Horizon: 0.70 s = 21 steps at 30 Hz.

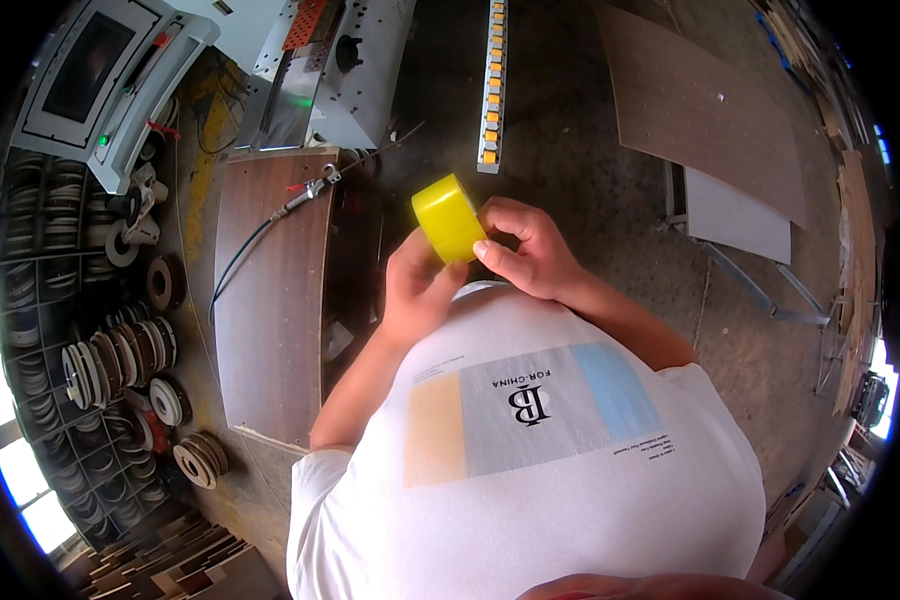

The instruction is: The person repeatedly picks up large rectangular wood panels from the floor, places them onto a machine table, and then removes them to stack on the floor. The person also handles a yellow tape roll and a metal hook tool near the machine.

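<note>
A roll of yellow packing tape [448, 222] is held up in front of my body, between both hands. My left hand [417, 283] wraps round its left and lower side, with the thumb pressed near the bottom edge. On the other side, my right hand [530, 250] grips the roll's right edge, its thumb tip on the yellow face. The fingers behind the roll are partly hidden, and I cannot make out a loose tape end.
An air blow gun [315, 187] with a dark hose lies on the brown cabinet [270, 300] to the left. Beyond it stands a machine with a control panel [75, 85]. Edging rolls [120, 360] fill a rack at far left. A roller rail [494, 90] lies ahead; a brown board [710, 110] is at right.
</note>
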Each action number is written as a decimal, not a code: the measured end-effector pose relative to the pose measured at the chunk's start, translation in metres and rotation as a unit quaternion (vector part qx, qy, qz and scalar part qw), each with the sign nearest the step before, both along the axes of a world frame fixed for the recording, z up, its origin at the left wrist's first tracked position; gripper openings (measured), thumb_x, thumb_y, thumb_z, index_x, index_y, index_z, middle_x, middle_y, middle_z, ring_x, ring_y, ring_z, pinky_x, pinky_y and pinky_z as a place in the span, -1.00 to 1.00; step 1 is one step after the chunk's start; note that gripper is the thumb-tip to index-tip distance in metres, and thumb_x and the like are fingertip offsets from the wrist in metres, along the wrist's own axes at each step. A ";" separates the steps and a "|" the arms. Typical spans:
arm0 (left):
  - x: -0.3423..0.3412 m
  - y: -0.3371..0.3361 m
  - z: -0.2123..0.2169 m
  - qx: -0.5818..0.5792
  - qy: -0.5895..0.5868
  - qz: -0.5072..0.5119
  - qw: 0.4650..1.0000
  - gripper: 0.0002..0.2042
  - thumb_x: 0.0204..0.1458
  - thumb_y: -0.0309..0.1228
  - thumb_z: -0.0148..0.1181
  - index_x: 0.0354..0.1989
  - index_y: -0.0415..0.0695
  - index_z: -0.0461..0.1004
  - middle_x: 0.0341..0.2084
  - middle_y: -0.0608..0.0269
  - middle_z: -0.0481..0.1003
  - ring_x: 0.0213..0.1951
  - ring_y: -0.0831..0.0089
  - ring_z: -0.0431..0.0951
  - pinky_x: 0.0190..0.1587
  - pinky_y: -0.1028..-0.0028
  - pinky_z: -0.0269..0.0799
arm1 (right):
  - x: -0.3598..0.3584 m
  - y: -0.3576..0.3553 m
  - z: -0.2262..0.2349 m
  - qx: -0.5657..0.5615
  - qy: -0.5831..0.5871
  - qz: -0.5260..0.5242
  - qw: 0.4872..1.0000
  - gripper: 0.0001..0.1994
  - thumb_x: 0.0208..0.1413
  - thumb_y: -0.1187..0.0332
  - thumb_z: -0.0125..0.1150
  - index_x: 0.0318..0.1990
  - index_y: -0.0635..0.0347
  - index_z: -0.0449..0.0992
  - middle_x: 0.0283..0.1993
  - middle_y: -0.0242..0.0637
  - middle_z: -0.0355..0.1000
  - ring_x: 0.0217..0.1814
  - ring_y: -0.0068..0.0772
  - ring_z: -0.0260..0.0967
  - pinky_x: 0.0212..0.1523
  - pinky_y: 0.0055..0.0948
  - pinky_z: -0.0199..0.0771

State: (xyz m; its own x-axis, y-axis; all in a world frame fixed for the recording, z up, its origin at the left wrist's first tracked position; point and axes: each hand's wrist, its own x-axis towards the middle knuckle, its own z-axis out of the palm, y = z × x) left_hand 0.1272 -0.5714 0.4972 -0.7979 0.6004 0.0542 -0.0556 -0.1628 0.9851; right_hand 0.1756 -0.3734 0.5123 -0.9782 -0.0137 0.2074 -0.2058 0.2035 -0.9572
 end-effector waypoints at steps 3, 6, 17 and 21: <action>0.001 -0.002 0.001 0.045 -0.089 0.018 0.995 -0.75 0.24 -0.42 0.13 0.04 -0.23 0.51 -0.26 0.31 0.57 -0.42 0.65 0.45 -0.32 0.63 0.38 | -0.001 -0.003 0.004 0.039 0.030 -0.002 0.999 -0.87 0.06 0.38 0.27 -0.32 0.26 0.53 -0.34 -0.24 0.46 -0.34 -0.35 0.44 -0.27 -0.40 0.45; 0.000 -0.008 -0.008 0.041 -0.125 0.027 0.991 -0.74 0.27 -0.35 0.11 0.02 -0.24 0.51 -0.26 0.30 0.58 -0.44 0.66 0.45 -0.32 0.63 0.39 | -0.002 -0.003 0.002 0.050 0.047 0.003 0.998 -0.87 0.06 0.38 0.27 -0.31 0.26 0.53 -0.34 -0.23 0.47 -0.34 -0.34 0.44 -0.28 -0.38 0.46; -0.009 -0.005 0.004 -0.045 0.194 -0.017 0.980 -0.79 0.17 -0.52 0.20 -0.04 -0.26 0.55 -0.17 0.21 0.55 -0.17 0.44 0.53 -0.08 0.46 0.42 | 0.004 -0.006 -0.005 -0.250 -0.162 0.032 0.954 -0.82 0.29 0.36 0.13 -0.11 0.28 0.55 -0.20 -0.39 0.52 -0.14 -0.67 0.43 -0.07 -0.51 0.49; -0.012 -0.007 0.005 -0.074 0.222 -0.043 0.971 -0.73 0.14 -0.54 0.19 0.02 -0.24 0.55 -0.11 0.15 0.58 -0.11 0.39 0.58 0.00 0.42 0.46 | 0.005 -0.006 -0.002 -0.259 -0.161 0.031 0.952 -0.79 0.30 0.39 0.10 -0.04 0.30 0.55 -0.16 -0.38 0.54 -0.15 -0.66 0.44 -0.09 -0.52 0.50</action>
State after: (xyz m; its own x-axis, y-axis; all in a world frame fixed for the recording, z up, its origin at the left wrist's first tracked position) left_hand 0.1155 -0.5788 0.5026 -0.6626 0.6912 0.2885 0.3724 -0.0303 0.9276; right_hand 0.1803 -0.3791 0.5102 -0.9927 -0.0518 -0.1090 0.1198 -0.3153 -0.9414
